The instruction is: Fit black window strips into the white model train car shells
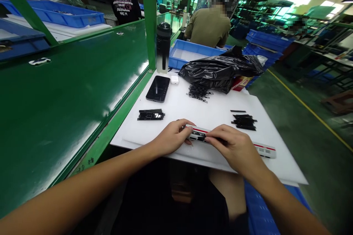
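Observation:
Near the front edge of the white board lies a long white toy train car (pixel 268 151) with a red stripe and window openings. My left hand (pixel 176 134) is closed round its left end. The fingertips of my right hand (pixel 234 143) pinch a small black piece (pixel 203 138) against the side of the car, at the windows. My right hand hides the middle of the car. Flat black strips form a pile (pixel 151 115) to the left and another pile (pixel 244 122) to the right. Farther back is a heap of thin black frames (pixel 199 93).
A phone (pixel 158 89), a white earphone case (pixel 174 79) and a dark bottle (pixel 163 47) stand at the back left. Behind the frames lies a black plastic bag (pixel 215 69) by a blue tray (pixel 190 50). A green conveyor belt (pixel 71 91) runs along the left; a co-worker (pixel 209 25) sits ahead.

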A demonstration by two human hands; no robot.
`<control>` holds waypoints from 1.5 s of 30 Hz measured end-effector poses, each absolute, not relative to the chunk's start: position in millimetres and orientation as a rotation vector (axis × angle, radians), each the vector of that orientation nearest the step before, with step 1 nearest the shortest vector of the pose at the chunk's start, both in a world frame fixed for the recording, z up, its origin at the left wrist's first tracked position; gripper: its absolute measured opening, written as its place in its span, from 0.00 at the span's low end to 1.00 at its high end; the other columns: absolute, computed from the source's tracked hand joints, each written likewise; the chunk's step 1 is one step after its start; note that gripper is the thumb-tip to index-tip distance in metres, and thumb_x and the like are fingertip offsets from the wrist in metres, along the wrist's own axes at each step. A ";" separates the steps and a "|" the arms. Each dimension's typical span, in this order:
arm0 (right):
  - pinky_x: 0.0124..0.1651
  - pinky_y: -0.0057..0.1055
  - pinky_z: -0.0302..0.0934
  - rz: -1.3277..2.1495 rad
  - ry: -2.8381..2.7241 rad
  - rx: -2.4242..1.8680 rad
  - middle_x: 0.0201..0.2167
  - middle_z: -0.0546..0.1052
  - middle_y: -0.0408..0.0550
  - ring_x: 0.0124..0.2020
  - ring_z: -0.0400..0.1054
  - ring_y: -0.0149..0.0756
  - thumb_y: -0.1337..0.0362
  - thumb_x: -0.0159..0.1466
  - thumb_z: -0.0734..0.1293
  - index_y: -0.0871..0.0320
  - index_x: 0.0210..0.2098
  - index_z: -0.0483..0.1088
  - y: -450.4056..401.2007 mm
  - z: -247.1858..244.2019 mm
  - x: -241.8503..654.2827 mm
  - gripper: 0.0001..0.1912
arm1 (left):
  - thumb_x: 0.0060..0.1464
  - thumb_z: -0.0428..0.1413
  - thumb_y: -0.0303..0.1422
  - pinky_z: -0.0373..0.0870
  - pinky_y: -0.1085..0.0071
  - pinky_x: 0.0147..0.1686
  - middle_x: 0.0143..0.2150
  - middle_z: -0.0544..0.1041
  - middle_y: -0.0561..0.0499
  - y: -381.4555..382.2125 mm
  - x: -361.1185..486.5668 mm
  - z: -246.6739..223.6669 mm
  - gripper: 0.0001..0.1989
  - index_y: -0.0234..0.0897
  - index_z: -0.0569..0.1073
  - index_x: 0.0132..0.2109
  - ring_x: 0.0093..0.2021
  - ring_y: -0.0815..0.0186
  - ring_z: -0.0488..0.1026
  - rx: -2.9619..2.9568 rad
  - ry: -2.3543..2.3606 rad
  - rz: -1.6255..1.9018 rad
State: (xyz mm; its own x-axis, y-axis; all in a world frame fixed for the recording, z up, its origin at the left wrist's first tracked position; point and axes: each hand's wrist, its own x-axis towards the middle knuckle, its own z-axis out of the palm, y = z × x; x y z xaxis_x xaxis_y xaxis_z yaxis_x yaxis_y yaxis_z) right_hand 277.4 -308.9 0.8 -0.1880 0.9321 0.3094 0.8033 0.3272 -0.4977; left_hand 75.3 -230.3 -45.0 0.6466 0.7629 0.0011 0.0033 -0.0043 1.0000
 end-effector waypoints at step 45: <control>0.45 0.34 0.66 0.446 -2.064 -1.752 0.43 0.79 0.42 0.43 0.73 0.37 0.56 0.68 0.65 0.49 0.46 0.75 -322.1 -4.3 306.2 0.10 | 0.56 0.58 0.27 0.66 0.69 0.46 0.48 0.77 0.50 -242.7 76.6 -41.0 0.07 0.36 0.68 0.31 0.46 0.64 0.74 1.889 0.715 0.840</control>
State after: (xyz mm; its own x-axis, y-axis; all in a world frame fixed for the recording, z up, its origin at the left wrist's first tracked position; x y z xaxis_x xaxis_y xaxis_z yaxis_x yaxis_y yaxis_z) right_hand 306.2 -322.1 -4.3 -0.1383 0.9861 0.0921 0.8602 0.1657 -0.4823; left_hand 76.6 -242.7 -41.0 0.5985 0.7587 0.2572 0.1322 -0.4102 0.9024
